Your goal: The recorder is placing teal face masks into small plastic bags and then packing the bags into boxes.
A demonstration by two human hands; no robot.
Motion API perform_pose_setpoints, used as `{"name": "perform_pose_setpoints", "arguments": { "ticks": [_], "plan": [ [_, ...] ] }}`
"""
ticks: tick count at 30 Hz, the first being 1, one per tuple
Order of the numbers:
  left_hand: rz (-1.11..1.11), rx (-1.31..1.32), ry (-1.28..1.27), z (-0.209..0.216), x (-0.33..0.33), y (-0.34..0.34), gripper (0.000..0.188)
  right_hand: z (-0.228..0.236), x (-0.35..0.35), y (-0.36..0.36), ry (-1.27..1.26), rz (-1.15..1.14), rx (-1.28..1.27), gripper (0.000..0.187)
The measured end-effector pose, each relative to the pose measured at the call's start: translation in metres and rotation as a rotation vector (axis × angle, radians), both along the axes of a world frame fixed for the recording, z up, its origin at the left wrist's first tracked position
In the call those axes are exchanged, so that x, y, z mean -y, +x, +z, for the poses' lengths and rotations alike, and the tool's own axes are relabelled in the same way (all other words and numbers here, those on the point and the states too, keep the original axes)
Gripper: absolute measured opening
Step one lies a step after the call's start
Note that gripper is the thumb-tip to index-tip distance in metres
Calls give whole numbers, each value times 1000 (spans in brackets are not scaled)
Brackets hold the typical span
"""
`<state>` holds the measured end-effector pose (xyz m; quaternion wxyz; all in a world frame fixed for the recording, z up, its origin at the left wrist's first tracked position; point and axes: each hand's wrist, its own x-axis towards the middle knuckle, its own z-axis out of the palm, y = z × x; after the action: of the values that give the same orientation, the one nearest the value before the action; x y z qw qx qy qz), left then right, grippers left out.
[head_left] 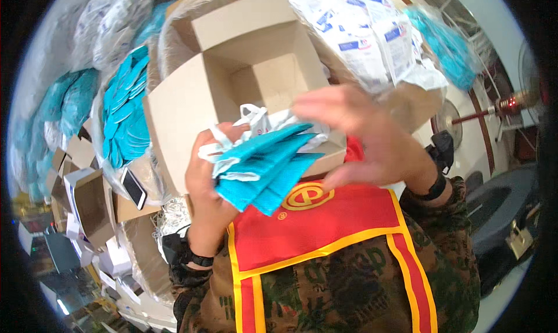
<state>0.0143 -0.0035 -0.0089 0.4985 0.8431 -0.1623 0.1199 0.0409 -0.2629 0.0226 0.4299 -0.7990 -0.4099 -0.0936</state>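
Note:
A small stack of teal folded face masks [267, 176] with white straps is held in my left hand [203, 173], its fingers wrapped round their left side. The masks fan out in front of my chest, near the close edge of an open cardboard box [264, 77]. My right hand [363, 132] is to the right of the stack, blurred by motion. Its fingers and thumb are spread apart with nothing between them. White straps [253, 113] bunch up above the masks, between both hands.
To the left lies a pile of loose teal pieces [128, 112] in clear plastic, with a phone [134, 188] below it. Many white printed packets [360, 36] spread at the back right. Several small open boxes [90, 202] stand far left. A fan [453, 119] is at right.

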Motion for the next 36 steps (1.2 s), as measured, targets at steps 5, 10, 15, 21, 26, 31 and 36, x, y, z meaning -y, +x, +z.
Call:
{"name": "perform_pose_setpoints", "arguments": {
  "ticks": [5, 10, 15, 21, 26, 31, 36],
  "plan": [
    [24, -10, -82, 3, -1, -1, 37, 5, -35, 11, 52, 73, 76, 35],
    [58, -399, -140, -20, -44, 13, 23, 37, -27, 24, 245, -24, -292, 21],
    [108, -86, 155, -9, -75, 18, 37, 37, -22, 43, 175, -63, -518, 31],
    [78, 199, -337, 17, -56, 13, 56, 31, -46, 54, 166, -9, -627, 29],
    [165, 16, -808, 29, -22, 16, 52, 27, -95, 45, -28, 98, -100, 31],
    [355, -68, -976, 26, -29, 15, 42, 35, -117, 33, -140, 252, -117, 28],
    [315, -37, -1005, 13, -58, 18, 40, 18, -117, 67, 79, 343, -628, 36]
  ]
}}
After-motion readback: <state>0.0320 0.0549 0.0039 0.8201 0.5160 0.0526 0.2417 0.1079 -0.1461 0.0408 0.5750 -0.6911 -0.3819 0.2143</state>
